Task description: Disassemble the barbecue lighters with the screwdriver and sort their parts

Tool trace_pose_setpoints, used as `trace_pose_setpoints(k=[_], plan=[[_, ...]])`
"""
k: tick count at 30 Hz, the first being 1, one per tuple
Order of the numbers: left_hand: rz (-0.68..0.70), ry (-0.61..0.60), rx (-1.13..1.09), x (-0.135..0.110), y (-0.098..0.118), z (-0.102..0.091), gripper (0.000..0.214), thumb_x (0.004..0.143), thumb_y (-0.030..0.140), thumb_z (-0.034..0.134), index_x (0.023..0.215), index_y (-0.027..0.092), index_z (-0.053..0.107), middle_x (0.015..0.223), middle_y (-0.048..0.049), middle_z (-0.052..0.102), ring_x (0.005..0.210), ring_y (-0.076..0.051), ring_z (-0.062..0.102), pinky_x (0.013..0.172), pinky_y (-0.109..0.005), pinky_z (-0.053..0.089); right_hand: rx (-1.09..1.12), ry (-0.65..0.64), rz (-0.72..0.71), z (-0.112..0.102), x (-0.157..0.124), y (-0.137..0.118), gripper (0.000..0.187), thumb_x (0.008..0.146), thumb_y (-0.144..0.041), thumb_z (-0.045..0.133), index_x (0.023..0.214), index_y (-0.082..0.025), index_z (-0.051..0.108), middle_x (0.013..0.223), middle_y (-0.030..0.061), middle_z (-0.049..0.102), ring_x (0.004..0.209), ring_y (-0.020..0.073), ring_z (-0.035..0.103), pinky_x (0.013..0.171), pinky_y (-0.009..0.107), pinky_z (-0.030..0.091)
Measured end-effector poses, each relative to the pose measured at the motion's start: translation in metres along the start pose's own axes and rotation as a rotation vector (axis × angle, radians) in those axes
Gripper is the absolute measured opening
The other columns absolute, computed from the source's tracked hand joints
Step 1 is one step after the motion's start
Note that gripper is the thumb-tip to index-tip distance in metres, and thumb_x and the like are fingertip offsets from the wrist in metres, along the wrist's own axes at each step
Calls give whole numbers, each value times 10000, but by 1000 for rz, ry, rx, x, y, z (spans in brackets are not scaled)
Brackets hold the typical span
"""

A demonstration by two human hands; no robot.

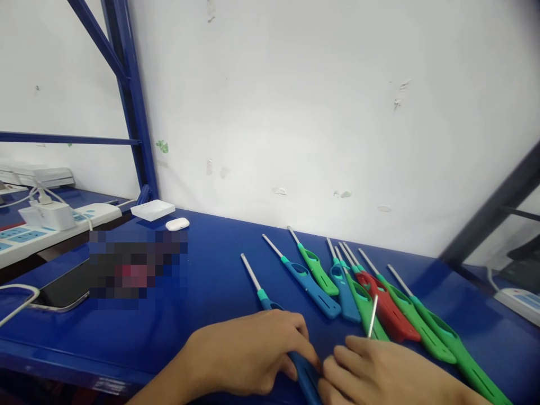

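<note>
Down at the front of the bench [215, 236], the left hand [248, 351] lies over a blue lighter [307, 378], its grip clamped on the handle, thumb and fingers to either side. The lighter slants across, its metal nose pointing up and away to the left, a teal collar [262, 295] showing just beyond the knuckles. And here is the right hand [383, 374], right beside it, fingers curled in near the lower end of that handle — a thin metal rod [373, 318] rises from behind those knuckles. What the rod belongs to is hidden, and I can't tell whether the right grip is clamped on it.

Behind the hands, a spread of long-nosed lighters fans out over the bench, noses towards the wall [295, 112]. A blue one [310, 292] lies nearest the left hand, with a green one [318, 271] next to it. Then they bunch up: another blue, more green, and a red one [390, 309] squeezed in among them, with a long green one [459, 351] at the far right end.

Over on the left, a dark phone [63, 288] lies partly under a blurred patch, a white cable [25, 288] curving beside it. Further back sit a small white case [177, 224] and a flat white box [152, 210] — both near the foot of the blue frame [134, 107]. A white power strip [95, 214] runs along the left side, a plug-in adapter [50, 216] seated on it.
</note>
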State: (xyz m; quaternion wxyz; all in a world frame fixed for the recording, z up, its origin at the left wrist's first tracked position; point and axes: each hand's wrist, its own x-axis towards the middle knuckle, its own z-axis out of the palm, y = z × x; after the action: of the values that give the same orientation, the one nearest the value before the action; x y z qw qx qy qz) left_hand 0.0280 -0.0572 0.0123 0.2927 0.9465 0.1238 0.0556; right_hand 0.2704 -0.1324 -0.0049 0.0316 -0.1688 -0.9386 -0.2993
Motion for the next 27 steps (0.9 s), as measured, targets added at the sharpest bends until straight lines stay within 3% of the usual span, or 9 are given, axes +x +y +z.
trace_pose_setpoints(k=[6,11,13,16,18,20,24,27], plan=[[26,-7,27,-1,-2,-3,252,913,-4,715,1020,224,723,1175,9,695,1101,-142,687,931,-183,474,26,91,-118,1,6,14,362,1037,-87,318,953,-196,653,677,-26,576,489,161,471,461,346,318],[-51,89,132,1,-5,6,254,961,-4,634,1072,214,703,1184,-26,690,1135,-202,664,957,-279,478,22,24,42,-2,8,21,342,1047,-105,346,908,-209,640,646,-24,576,478,174,491,452,362,343],[-71,112,177,2,-5,12,297,965,-21,590,1110,213,700,1167,-46,680,1135,-239,648,985,-345,482,31,-3,178,-12,7,22,335,1076,-152,350,870,-224,604,671,-20,587,504,171,538,471,349,391],[-96,133,219,5,0,20,350,984,7,571,1218,238,691,1192,-66,660,1145,-277,634,1040,-447,484,117,30,555,-38,3,22,182,1087,-248,449,988,-220,598,839,18,657,656,163,653,577,298,514],[-117,144,236,6,4,22,386,995,32,575,1298,252,670,1219,-76,652,1162,-295,631,1080,-515,470,334,173,891,-57,1,21,175,1090,-321,476,1166,-250,617,964,28,702,797,167,709,672,262,579],[-135,148,256,8,8,23,409,1003,34,562,1341,247,653,1217,-86,650,1160,-301,631,1106,-561,455,484,376,1130,-70,-1,18,240,1082,-377,507,1276,-315,635,949,3,727,770,159,718,638,223,592],[-140,150,293,13,8,24,409,1019,56,541,1372,240,633,1244,-98,640,1170,-303,620,1110,-564,458,455,798,1373,-69,2,8,186,944,-430,740,1118,-376,776,867,-24,763,655,149,718,519,181,571],[-123,167,340,17,4,26,500,1005,36,518,1442,271,577,1275,-101,623,1212,-311,601,1116,-570,456,485,846,1510,-56,7,3,251,840,-507,826,1015,-328,817,868,-1,815,716,179,784,573,171,611]])
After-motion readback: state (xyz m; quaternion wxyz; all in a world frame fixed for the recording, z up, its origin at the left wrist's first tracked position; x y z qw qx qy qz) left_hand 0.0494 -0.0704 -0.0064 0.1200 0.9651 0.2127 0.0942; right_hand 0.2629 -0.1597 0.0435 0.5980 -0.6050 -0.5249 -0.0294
